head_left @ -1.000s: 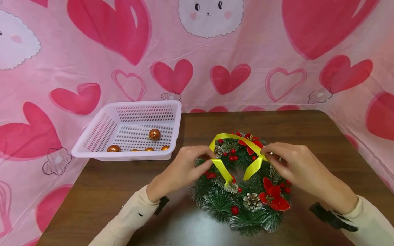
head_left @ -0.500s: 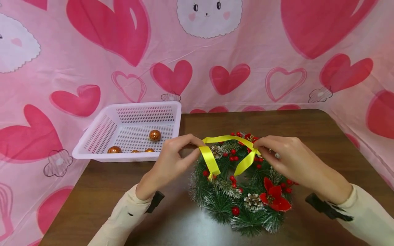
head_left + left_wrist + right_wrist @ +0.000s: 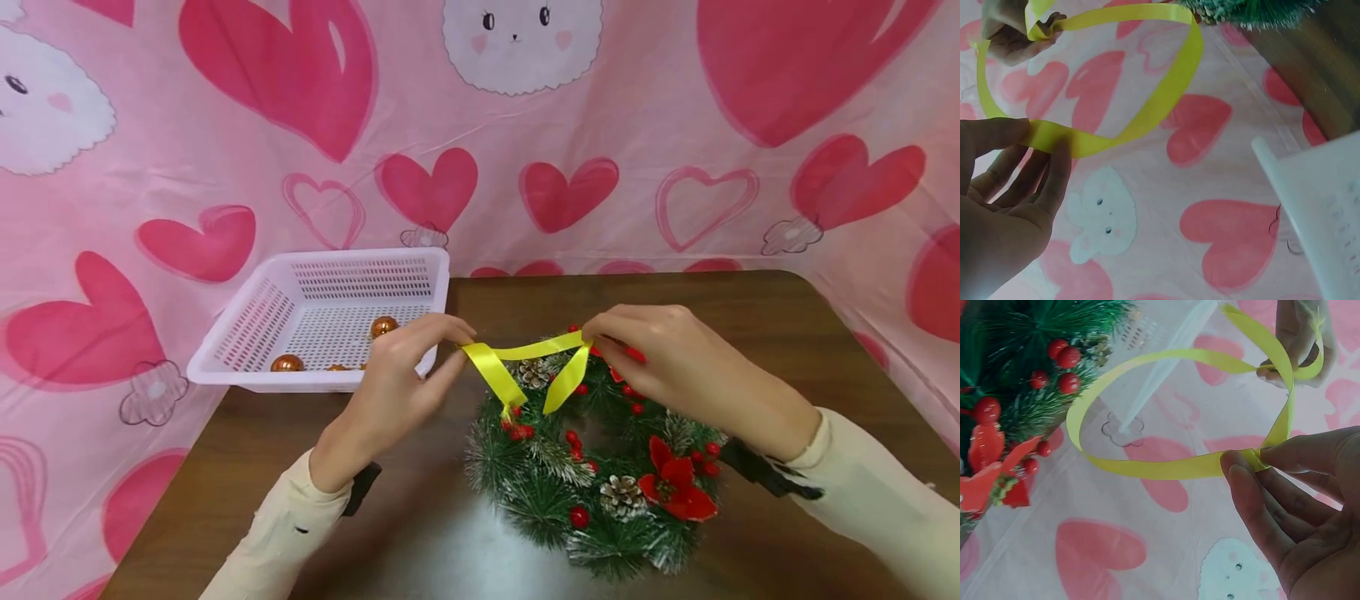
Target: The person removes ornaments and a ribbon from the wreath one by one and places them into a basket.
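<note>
A green pine wreath (image 3: 600,467) with red berries, pinecones and a red poinsettia lies on the brown table (image 3: 787,333). A yellow ribbon (image 3: 525,354) passes round the wreath's upper left part. My left hand (image 3: 450,343) pinches one end of it; my right hand (image 3: 592,337) pinches the other end, just above the wreath. In the left wrist view the ribbon (image 3: 1147,106) runs from my left hand (image 3: 1038,134) in a loop to the other hand. In the right wrist view my right hand (image 3: 1247,464) pinches the ribbon (image 3: 1147,465) beside the wreath (image 3: 1016,381).
A white perforated basket (image 3: 247,325) stands at the table's far left edge, holding several copper baubles (image 3: 287,363). Pink heart-print cloth (image 3: 525,125) hangs behind and round the table. The table's right half lies beyond my right arm.
Both hands have lifted and moved left and away with the ribbon ends. The ribbon loop has flattened and now stretches between the hands above the wreath.
</note>
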Action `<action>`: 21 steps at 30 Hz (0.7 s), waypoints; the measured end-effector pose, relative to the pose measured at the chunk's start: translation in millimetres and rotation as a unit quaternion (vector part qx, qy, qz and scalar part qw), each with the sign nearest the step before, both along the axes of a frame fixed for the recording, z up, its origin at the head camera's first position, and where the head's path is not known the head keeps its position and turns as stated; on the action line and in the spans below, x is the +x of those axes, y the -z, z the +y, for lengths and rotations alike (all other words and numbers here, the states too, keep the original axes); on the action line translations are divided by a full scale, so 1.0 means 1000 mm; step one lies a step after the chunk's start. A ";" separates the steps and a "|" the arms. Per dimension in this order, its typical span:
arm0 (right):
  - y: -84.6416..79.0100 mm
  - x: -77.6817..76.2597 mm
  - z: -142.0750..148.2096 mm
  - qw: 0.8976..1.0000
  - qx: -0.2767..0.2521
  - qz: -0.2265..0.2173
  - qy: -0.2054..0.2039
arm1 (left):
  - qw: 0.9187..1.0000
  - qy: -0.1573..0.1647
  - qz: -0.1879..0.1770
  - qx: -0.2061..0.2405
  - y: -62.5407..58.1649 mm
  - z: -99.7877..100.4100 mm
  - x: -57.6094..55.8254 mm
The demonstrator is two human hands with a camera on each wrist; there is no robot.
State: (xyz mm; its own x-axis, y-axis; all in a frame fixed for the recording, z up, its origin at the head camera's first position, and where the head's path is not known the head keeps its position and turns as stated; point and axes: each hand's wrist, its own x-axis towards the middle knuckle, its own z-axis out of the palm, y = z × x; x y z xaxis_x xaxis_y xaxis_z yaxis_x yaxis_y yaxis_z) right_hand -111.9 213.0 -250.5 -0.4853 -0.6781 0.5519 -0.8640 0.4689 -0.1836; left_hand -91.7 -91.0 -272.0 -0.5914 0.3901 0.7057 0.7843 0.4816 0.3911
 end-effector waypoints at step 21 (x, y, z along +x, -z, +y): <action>-0.017 -0.034 -0.062 0.999 0.004 0.001 -0.045 | 0.994 -0.093 0.053 -0.010 -0.014 -0.043 -0.001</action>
